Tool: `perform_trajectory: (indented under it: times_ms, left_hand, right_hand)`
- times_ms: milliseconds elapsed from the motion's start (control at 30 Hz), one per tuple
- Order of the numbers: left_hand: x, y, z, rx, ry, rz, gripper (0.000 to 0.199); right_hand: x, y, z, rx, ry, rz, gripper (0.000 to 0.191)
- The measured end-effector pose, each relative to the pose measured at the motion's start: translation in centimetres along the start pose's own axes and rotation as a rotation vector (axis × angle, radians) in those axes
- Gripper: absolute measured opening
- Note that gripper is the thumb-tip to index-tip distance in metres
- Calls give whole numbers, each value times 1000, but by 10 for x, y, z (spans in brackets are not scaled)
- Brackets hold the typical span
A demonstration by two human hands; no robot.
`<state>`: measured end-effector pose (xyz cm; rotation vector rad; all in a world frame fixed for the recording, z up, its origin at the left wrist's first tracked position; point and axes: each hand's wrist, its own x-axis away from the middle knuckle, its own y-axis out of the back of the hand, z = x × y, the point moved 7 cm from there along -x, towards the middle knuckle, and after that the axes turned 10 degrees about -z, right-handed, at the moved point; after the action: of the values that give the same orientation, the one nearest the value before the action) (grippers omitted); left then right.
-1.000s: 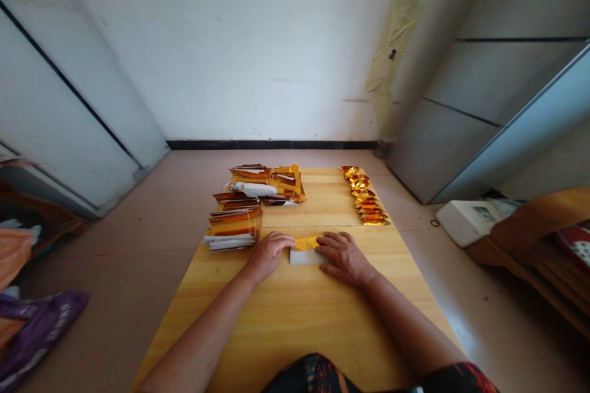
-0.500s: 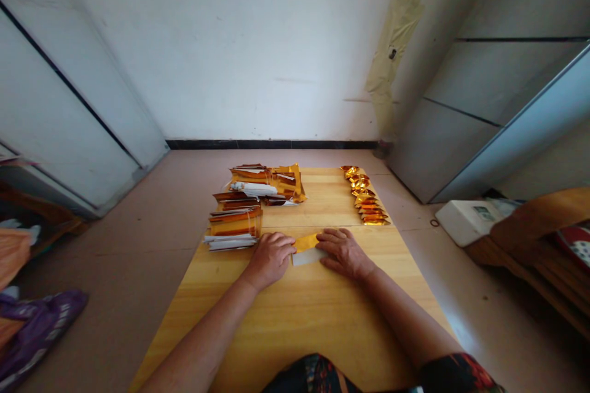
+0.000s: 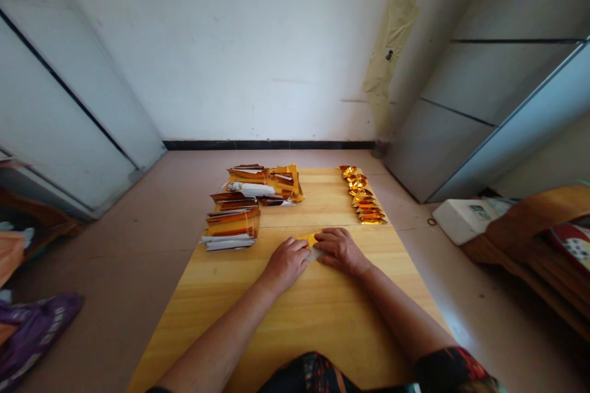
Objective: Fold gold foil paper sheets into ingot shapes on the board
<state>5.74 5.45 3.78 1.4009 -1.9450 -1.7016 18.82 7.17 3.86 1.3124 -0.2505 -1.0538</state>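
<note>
A small sheet of gold foil paper (image 3: pixel 312 239) lies on the wooden table between my two hands, its pale grey side showing along the near edge. My left hand (image 3: pixel 289 261) covers the left part of the sheet, fingers bent and pressed together on it. On the right part, my right hand (image 3: pixel 342 250) holds the paper down with its fingertips. Both hands hide much of the sheet, so its folds cannot be made out. Left of my hands sit bundles of gold foil paper (image 3: pixel 233 221), banded and showing white edges.
A row of folded gold foil pieces (image 3: pixel 366 201) lines the right side of the wooden table (image 3: pixel 295 319). More gold paper (image 3: pixel 281 179) is stacked at the back left. A white box (image 3: pixel 461 221) stands right, a purple bag (image 3: pixel 41 331) at the left.
My left hand has slid right along the sheet, nearer to my right hand. Less of the gold and grey paper shows between them. The right hand has hardly moved.
</note>
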Motion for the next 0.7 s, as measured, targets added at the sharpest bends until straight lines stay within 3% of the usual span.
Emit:
perform_trajectory:
  times_ms: [200, 467, 633, 700]
  left_hand:
    - [0, 3, 9, 30, -30, -27, 23]
    - [-2, 8, 28, 64, -64, -20, 26]
    - [0, 13, 27, 33, -30, 26, 33]
    - [0, 14, 25, 21, -8, 28, 28]
  right_hand:
    - [5, 5, -7, -52, 49, 24, 39]
    - [0, 4, 3, -3, -5, 41, 32]
    - [-2, -2, 11, 0, -25, 6, 28]
    - [-1, -3, 13, -6, -26, 0, 27]
